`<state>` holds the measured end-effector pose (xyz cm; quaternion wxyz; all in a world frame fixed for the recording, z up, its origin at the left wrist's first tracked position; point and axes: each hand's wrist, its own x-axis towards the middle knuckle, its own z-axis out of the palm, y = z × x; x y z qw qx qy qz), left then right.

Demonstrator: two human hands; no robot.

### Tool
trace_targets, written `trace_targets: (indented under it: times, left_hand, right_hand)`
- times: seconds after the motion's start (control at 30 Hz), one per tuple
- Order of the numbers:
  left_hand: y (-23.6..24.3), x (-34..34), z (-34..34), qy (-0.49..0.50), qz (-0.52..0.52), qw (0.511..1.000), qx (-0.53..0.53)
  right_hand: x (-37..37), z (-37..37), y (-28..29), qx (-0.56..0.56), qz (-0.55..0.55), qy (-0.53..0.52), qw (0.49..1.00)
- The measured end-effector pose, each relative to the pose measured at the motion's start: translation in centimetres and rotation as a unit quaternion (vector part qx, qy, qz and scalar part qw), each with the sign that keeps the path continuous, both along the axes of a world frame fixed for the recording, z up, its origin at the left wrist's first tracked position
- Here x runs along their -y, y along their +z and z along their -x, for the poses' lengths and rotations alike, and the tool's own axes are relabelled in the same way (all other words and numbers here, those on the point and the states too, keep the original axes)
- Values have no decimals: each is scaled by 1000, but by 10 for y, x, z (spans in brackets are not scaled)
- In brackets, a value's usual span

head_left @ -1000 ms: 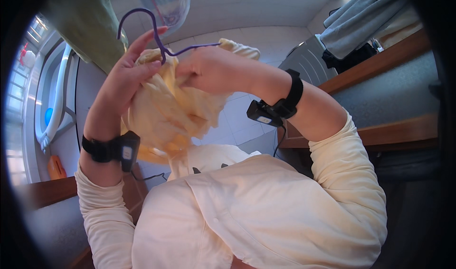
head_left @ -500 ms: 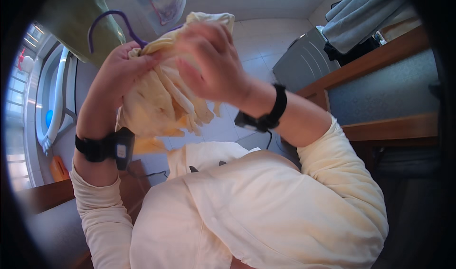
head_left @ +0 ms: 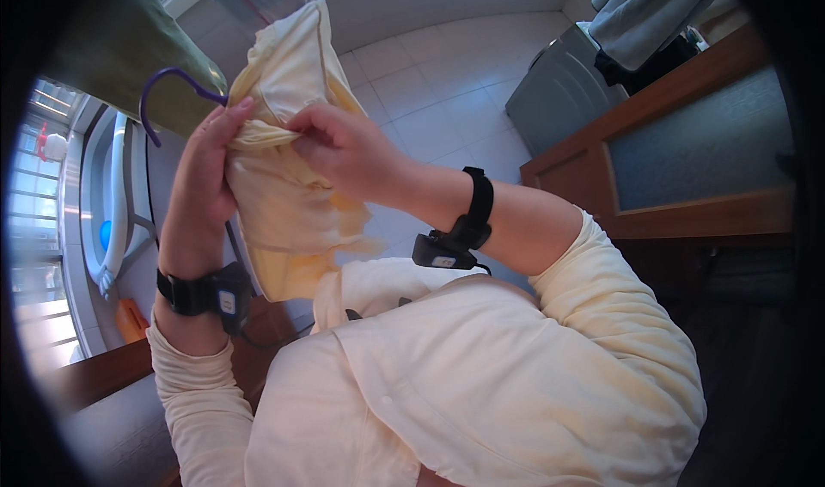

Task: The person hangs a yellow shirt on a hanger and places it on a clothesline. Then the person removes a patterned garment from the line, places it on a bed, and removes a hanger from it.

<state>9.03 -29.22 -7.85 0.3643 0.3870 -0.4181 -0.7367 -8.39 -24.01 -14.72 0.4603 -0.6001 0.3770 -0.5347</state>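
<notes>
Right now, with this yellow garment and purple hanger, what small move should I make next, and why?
Perhaps smooth the yellow garment outward with your right hand, which seems to pinch it where the cloth bunches between your hands; your left hand clasps it near the hook of the purple hanger.

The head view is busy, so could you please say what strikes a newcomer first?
Probably the pale yellow garment, gripped by the left hand and right hand, left of centre. A purple hanger hook curves out beside the left hand, toward the upper left.
</notes>
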Motion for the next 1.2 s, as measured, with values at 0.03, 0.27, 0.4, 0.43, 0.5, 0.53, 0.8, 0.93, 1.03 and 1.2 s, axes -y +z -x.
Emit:
trace_targets:
  times: [0.03, 0.27, 0.4, 0.43, 0.5, 0.53, 0.8, 0.93, 1.03, 1.2]
  left_hand:
    - [-2, 0, 1, -3, -7, 1000, 0]
    - [-7, -13, -2, -2, 1, 1000, 17]
    - [-3, -19, -6, -22, 13, 1000, 0]
    - [-2, -20, -7, -36, 15, 999, -18]
    - [0, -21, -10, -39, 11, 999, -14]
    - [1, -21, -11, -47, -3, 999, -26]
    - [6, -30, -19, -41, -39, 993, -103]
    - [9, -33, -18, -64, -56, 989, -123]
    - [9, -33, -17, -68, -54, 988, -126]
    - [5, -30, -21, -73, -60, 985, -145]
  right_hand:
    - [-1, 3, 1, 57, -71, 58, 994]
    - [5, 14, 8, -105, 84, -75, 988]
    - [14, 21, 10, -66, 122, -140, 980]
    - [16, 22, 10, -80, 160, -142, 974]
    - [17, 21, 10, -93, 207, -141, 964]
    - [18, 21, 10, -93, 217, -138, 962]
    - [11, 9, 20, -32, 277, -124, 952]
    - [10, 8, 24, -56, 371, -160, 913]
    - [13, 9, 21, -108, 437, -181, 874]
    - [15, 14, 27, 48, 257, -112, 959]
